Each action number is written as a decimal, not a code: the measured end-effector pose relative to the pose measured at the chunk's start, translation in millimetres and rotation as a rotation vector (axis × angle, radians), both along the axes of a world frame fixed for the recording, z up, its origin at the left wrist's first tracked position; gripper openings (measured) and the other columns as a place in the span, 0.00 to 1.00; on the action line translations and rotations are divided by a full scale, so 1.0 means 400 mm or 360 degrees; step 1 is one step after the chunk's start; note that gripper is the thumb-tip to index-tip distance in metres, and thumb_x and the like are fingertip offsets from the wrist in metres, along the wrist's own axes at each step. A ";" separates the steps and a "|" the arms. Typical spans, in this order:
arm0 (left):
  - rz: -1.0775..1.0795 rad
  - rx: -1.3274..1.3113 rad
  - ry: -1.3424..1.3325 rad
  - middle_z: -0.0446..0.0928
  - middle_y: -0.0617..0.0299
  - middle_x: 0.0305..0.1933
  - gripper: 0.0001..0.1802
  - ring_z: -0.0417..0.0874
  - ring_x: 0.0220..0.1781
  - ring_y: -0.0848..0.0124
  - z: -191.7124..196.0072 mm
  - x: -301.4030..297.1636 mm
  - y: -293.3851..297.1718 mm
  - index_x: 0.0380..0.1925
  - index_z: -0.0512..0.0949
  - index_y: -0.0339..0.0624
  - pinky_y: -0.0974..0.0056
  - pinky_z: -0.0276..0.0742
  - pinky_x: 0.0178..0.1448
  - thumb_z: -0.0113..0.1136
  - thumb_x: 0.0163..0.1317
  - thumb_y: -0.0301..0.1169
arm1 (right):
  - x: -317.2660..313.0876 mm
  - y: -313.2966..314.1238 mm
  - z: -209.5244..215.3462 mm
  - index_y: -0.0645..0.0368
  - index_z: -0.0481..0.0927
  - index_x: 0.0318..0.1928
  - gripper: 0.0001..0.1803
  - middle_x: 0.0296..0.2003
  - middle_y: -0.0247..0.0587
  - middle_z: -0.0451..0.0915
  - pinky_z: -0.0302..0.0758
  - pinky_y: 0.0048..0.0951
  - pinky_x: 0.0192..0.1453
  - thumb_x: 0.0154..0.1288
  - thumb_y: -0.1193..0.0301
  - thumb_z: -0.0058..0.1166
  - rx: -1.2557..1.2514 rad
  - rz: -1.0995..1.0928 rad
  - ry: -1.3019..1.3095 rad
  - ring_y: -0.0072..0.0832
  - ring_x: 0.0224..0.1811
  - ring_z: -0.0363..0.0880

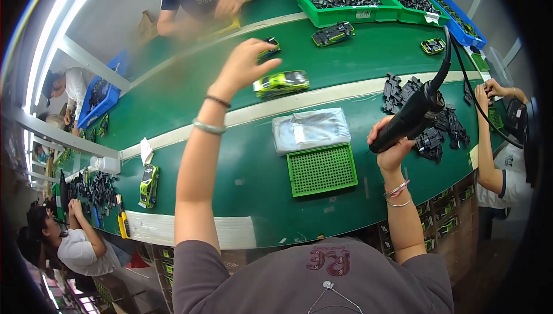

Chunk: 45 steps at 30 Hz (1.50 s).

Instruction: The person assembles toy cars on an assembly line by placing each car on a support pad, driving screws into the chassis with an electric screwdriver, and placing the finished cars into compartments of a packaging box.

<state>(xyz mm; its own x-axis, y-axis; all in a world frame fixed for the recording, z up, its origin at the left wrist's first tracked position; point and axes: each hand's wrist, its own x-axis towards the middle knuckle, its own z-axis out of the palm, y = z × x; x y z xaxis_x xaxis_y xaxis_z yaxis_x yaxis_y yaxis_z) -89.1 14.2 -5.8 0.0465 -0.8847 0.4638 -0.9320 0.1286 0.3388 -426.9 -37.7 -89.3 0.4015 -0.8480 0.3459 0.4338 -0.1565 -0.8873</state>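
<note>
On a green workbench (190,92) with pale conveyor strips, the left hand (242,66) reaches with fingers spread toward a green toy car (281,83) just beside it. The right hand (390,144) clamps a black electric screwdriver (410,117) above a green perforated tray (321,169); green bins (345,12) of parts line the far edge.

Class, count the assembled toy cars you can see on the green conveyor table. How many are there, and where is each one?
5, maybe more hidden: toy car below the left hand; one at its fingertips; one by the green bins; one far right; one lower left.

Grey tee; bracelets on both wrists; bare forearms
</note>
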 end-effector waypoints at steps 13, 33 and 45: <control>0.0112 0.0481 -0.0556 0.75 0.56 0.40 0.21 0.77 0.45 0.57 -0.151 -0.130 -0.111 0.43 0.70 0.50 0.53 0.73 0.45 0.63 0.47 0.33 | -0.004 0.005 -0.017 0.61 0.65 0.33 0.49 0.21 0.39 0.69 0.69 0.26 0.27 0.40 0.21 0.35 0.0010 0.0095 -0.0089 0.26 0.21 0.70; 0.1251 -0.0094 0.0464 0.75 0.54 0.36 0.20 0.77 0.37 0.57 -0.043 -0.038 0.944 0.40 0.72 0.44 0.57 0.73 0.42 0.66 0.46 0.31 | -0.013 -0.031 -0.041 0.62 0.67 0.37 0.49 0.26 0.38 0.67 0.66 0.25 0.33 0.43 0.23 0.38 -0.0040 0.0228 0.0148 0.26 0.28 0.67; 0.1306 0.0259 0.0267 0.73 0.53 0.34 0.22 0.77 0.36 0.57 -0.100 -0.170 0.801 0.41 0.74 0.45 0.60 0.74 0.41 0.66 0.43 0.33 | -0.006 -0.012 -0.016 0.61 0.67 0.36 0.48 0.25 0.37 0.67 0.66 0.26 0.30 0.42 0.23 0.38 0.0043 0.0129 0.0032 0.25 0.26 0.67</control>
